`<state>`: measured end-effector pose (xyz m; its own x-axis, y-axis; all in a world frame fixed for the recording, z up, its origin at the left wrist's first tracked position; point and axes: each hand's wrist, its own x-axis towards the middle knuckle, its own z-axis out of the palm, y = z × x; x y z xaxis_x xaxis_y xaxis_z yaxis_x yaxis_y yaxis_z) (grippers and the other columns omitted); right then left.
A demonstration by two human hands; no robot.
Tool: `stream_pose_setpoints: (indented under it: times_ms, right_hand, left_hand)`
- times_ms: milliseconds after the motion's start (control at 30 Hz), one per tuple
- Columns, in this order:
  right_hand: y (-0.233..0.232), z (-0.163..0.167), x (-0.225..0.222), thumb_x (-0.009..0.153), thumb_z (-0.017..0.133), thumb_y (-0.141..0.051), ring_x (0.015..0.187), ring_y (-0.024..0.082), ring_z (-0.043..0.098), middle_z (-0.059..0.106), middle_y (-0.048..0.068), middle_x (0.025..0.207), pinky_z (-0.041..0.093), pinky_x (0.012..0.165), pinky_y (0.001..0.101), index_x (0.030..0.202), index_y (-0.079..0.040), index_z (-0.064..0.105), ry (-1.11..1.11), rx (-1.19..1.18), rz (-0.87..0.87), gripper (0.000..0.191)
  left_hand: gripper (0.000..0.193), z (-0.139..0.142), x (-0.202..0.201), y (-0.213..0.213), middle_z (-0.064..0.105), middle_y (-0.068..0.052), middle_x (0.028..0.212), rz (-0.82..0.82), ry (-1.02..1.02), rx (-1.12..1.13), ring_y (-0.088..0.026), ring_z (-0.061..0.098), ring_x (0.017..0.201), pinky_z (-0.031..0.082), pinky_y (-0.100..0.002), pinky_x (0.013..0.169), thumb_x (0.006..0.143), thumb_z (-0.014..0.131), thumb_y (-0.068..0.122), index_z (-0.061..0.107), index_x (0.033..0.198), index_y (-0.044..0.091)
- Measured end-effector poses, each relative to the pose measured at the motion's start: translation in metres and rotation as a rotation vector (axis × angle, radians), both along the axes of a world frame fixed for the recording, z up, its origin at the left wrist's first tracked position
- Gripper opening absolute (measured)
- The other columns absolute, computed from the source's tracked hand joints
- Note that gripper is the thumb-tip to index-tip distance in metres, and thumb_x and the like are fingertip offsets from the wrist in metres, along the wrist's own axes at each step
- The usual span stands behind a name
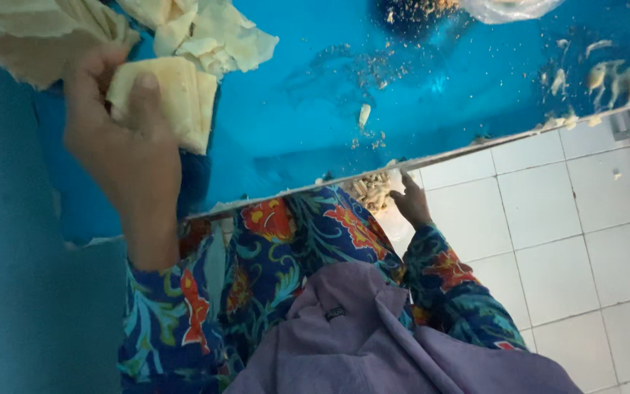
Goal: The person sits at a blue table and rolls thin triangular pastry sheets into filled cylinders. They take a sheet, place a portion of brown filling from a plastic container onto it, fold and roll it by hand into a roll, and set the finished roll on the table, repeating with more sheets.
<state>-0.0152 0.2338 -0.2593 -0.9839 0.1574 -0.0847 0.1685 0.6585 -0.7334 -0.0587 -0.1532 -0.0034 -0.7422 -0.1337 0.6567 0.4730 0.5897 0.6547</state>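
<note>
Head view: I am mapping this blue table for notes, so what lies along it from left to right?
Left hand gripping a folded pale sheet → torn pale sheets → small scrap → right hand → pale bits on the blue table.

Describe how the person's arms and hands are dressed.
Both hands are bare: no gloves or rings show on the left hand or right hand. Long sleeves reach the wrists, dark blue with red-orange flowers and teal leaves. A plain mauve cloth hangs between the arms.
</note>
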Motion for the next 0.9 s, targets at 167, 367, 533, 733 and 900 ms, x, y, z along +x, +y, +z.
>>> stream_pose_setpoints:
  times_ms: [167,367,533,733,900]
  right_hand:
    - [-0.007,0.057,0.021,0.093,0.066,-0.016,0.094,0.036,0.074,0.076,0.019,0.107,0.058,0.079,0.0448,0.125,-0.007,0.07,-0.086,0.099,0.264,0.034]
    - [-0.09,0.241,0.04,0.094,0.067,-0.013,0.073,0.02,0.077,0.08,0.01,0.085,0.059,0.066,0.0331,0.12,-0.01,0.072,-0.076,-0.168,0.377,0.027]
    - [-0.183,0.324,-0.007,0.098,0.071,0.003,0.106,0.022,0.076,0.074,0.012,0.116,0.06,0.084,0.0321,0.138,-0.006,0.059,0.552,-0.273,0.463,0.042]
    - [-0.265,0.327,-0.059,0.086,0.08,-0.001,0.097,0.028,0.072,0.069,0.016,0.108,0.059,0.081,0.0341,0.143,-0.005,0.05,0.69,-0.304,0.585,0.065]
    - [-0.272,0.317,-0.077,0.093,0.074,0.0,0.095,0.019,0.078,0.076,0.011,0.104,0.063,0.079,0.0296,0.141,-0.006,0.051,0.563,-0.412,0.508,0.053]
  left_hand:
    - [0.014,-0.007,-0.003,-0.003,0.067,-0.009,0.125,-0.075,0.012,0.231,-0.017,0.067,0.115,0.055,-0.031,0.1,0.119,0.063,0.004,0.06,0.132,0.003]
    - [0.019,-0.009,-0.009,-0.008,0.069,-0.006,0.122,-0.111,-0.008,0.464,-0.013,0.066,0.111,0.056,-0.026,0.098,0.116,0.067,0.006,0.062,0.134,0.002]
    - [0.022,0.003,-0.011,-0.013,0.069,-0.007,0.119,-0.075,-0.057,0.615,-0.013,0.066,0.109,0.055,-0.027,0.093,0.108,0.065,0.008,0.062,0.128,0.001]
    - [0.025,0.02,-0.013,-0.016,0.07,-0.009,0.114,-0.074,-0.109,0.721,-0.011,0.065,0.098,0.054,-0.026,0.083,0.112,0.056,0.014,0.062,0.131,-0.001]
    - [0.041,0.024,-0.012,-0.019,0.068,-0.014,0.116,-0.127,-0.154,0.727,-0.015,0.072,0.097,0.06,-0.028,0.077,0.1,0.064,0.009,0.047,0.136,-0.001]
